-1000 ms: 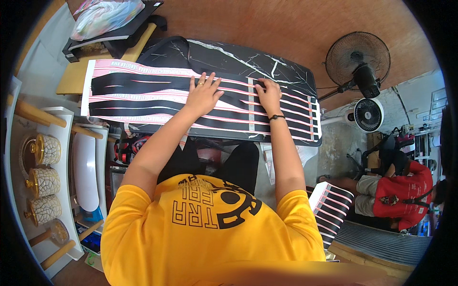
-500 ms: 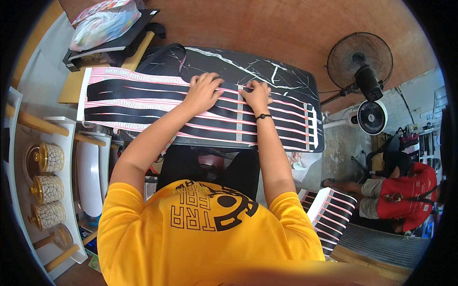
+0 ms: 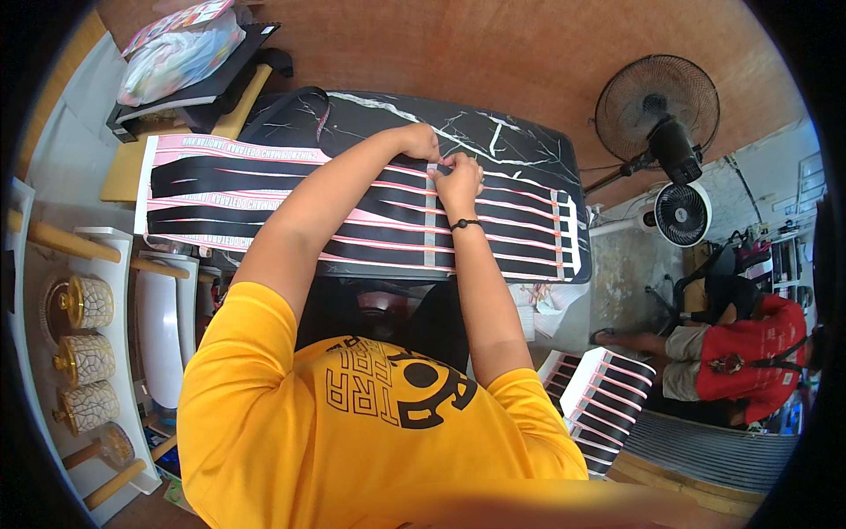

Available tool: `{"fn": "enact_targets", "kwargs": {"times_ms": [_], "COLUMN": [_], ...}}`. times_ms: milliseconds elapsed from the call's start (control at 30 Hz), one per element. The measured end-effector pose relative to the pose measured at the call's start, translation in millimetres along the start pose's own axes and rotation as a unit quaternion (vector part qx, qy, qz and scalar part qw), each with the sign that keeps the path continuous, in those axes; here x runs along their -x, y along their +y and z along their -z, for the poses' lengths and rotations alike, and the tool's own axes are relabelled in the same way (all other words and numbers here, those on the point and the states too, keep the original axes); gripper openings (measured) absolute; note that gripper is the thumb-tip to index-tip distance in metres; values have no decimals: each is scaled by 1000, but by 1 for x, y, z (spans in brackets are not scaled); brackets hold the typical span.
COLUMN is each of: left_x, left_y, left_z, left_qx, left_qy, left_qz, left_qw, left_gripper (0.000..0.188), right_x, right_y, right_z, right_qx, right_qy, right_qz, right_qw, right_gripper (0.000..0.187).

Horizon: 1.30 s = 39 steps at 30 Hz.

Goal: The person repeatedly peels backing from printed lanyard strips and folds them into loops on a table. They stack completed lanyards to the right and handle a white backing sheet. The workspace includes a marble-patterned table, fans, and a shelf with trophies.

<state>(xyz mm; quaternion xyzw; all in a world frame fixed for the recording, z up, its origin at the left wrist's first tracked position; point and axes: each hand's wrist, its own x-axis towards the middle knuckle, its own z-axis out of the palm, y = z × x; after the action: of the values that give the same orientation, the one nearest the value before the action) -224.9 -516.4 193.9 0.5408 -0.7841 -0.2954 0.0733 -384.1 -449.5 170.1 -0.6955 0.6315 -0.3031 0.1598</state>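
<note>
Several black ribbons (image 3: pixel 361 223) lie side by side lengthwise over a long pink-and-white printed sheet (image 3: pixel 251 152) on the table. A narrow greyish strip (image 3: pixel 430 231), like tape, crosses them. At the far end of this strip my left hand (image 3: pixel 419 142) is closed, its fingertips bent down and mostly hidden. Right beside it, my right hand (image 3: pixel 460 181) curls over the ribbons with thumb and fingers drawn together near the strip's far end. What either pinches is too small to make out. A white band (image 3: pixel 571 231) spans the sheet's right end.
The black marble-patterned table (image 3: pixel 529 145) has a loose black strap (image 3: pixel 286 110) at its back left. A standing fan (image 3: pixel 656 115) and a white fan (image 3: pixel 683 214) are at right. Another ribbon-covered sheet (image 3: pixel 608 401) hangs lower right. A person in red (image 3: pixel 749 357) bends beyond. Shelves with jars (image 3: pixel 91 357) stand left.
My left hand has left the ribbons, moved right and away to the strip's far end, and closed beside my right hand. Several ribbons on the left have shifted slightly.
</note>
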Motion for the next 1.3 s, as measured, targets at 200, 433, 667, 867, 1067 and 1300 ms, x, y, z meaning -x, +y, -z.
{"fn": "enact_targets", "kwargs": {"times_ms": [200, 433, 667, 867, 1067, 1300], "left_x": [-4, 14, 53, 27, 28, 54], "left_y": [3, 0, 0, 21, 22, 27], "left_z": [-5, -15, -11, 25, 83, -5], "left_qx": [-46, 165, -154, -373, -232, -188], "left_qy": [17, 103, 147, 330, 132, 132], "left_qz": [15, -39, -114, -92, -66, -147], "left_qw": [999, 980, 970, 862, 962, 962], "left_gripper": [28, 17, 22, 10, 23, 17], "right_x": [9, 5, 16, 20, 21, 9], "right_y": [4, 28, 22, 10, 14, 48], "right_z": [-8, 0, 8, 20, 20, 9], "right_qx": [-14, -103, -122, -79, -101, -327], "right_qy": [33, 28, 19, -26, -14, 68], "right_qz": [23, 95, 105, 105, 112, 66], "right_qw": [999, 990, 987, 991, 988, 940], "right_gripper": [25, 21, 56, 100, 106, 47]}}
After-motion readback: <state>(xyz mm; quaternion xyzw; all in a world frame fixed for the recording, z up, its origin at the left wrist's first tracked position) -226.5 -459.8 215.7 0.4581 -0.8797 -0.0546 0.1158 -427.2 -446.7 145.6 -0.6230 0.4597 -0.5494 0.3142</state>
